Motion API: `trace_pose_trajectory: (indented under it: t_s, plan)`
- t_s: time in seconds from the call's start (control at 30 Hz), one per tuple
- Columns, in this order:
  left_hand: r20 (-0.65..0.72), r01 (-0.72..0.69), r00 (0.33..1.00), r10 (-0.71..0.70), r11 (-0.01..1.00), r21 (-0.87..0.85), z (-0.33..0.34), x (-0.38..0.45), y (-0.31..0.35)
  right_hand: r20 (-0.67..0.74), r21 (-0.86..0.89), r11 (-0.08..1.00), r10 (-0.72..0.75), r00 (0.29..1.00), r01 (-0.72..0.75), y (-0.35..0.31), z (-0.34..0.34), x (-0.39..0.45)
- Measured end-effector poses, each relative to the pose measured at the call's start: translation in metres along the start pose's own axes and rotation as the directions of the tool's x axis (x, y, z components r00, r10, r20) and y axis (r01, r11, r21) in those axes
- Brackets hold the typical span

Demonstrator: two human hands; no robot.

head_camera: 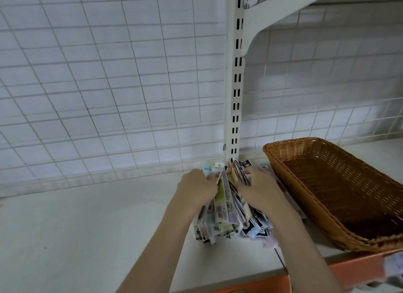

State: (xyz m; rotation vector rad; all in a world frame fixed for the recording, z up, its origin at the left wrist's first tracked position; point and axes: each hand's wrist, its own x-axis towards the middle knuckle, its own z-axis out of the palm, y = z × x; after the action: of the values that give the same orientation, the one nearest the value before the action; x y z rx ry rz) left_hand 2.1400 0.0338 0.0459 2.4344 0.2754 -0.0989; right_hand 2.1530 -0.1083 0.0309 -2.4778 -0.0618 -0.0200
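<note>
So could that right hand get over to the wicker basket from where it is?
Probably yes. The right hand grips the packets just beside the wicker basket on the same shelf. The basket is open-topped, and only a few loose packets lie between them.

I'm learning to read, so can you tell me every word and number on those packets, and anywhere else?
No text here can be read.
packets, gripped between the left hand and the right hand: print and a small green logo, too blurred to read.
tag on the orange shelf edge: blurred, unreadable.
basket: no writing shows.
</note>
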Motion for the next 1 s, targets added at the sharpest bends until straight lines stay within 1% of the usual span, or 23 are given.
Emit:
trace_pose_trajectory:
  t_s: [0.1,0.17,0.23,0.27,0.37,0.4,0.53,0.6,0.67,0.77,0.83,1.0]
  plan:
    - [-0.002,-0.02,1.0,0.02,0.991,0.13,0.001,-0.002,-0.003,-0.017,0.011,1.0,-0.007,1.0,0.008,0.0,-0.001,-0.004]
    - [0.011,-0.042,0.999,0.041,0.983,0.178,0.002,-0.001,-0.007,-0.04,-0.003,1.0,-0.026,0.999,0.026,-0.001,0.0,-0.006]
    - [0.034,-0.057,0.998,0.052,0.984,0.166,0.002,0.001,-0.011,-0.075,-0.02,0.999,-0.048,0.996,0.047,-0.003,0.001,-0.006]
    - [0.028,-0.057,0.998,0.054,0.989,0.133,0.001,0.002,-0.014,-0.094,-0.025,0.998,-0.062,0.994,0.059,-0.005,0.002,-0.006]
    - [-0.067,-0.022,0.998,0.02,0.999,-0.026,-0.008,-0.001,-0.029,-0.142,-0.04,0.991,-0.131,0.981,0.126,-0.014,0.007,-0.006]
    - [-0.118,-0.022,0.993,0.017,0.999,-0.038,-0.012,-0.004,-0.037,-0.149,-0.038,0.988,-0.153,0.977,0.149,-0.018,0.009,-0.005]
    - [-0.278,0.008,0.961,0.006,0.999,0.048,-0.037,-0.028,-0.088,-0.126,-0.038,0.978,-0.21,0.97,0.207,-0.044,0.029,-0.006]
    - [-0.332,0.048,0.943,-0.016,0.995,0.09,-0.049,-0.043,-0.119,-0.137,-0.028,0.968,-0.251,0.958,0.249,-0.06,0.045,-0.009]
    - [-0.385,0.103,0.921,-0.06,0.99,0.093,-0.062,-0.059,-0.151,-0.143,-0.036,0.952,-0.307,0.941,0.305,-0.078,0.065,-0.015]
    - [-0.462,0.204,0.874,-0.149,0.976,0.071,-0.083,-0.084,-0.198,-0.089,-0.015,0.923,-0.384,0.919,0.384,-0.105,0.099,-0.027]
    - [-0.506,0.246,0.84,-0.196,0.969,0.033,-0.097,-0.101,-0.226,-0.036,0.014,0.907,-0.421,0.906,0.422,-0.124,0.124,-0.038]
    - [-0.614,0.312,0.749,-0.248,0.95,-0.003,-0.134,-0.133,-0.298,0.104,0.04,0.875,-0.484,0.869,0.482,-0.169,0.179,-0.064]
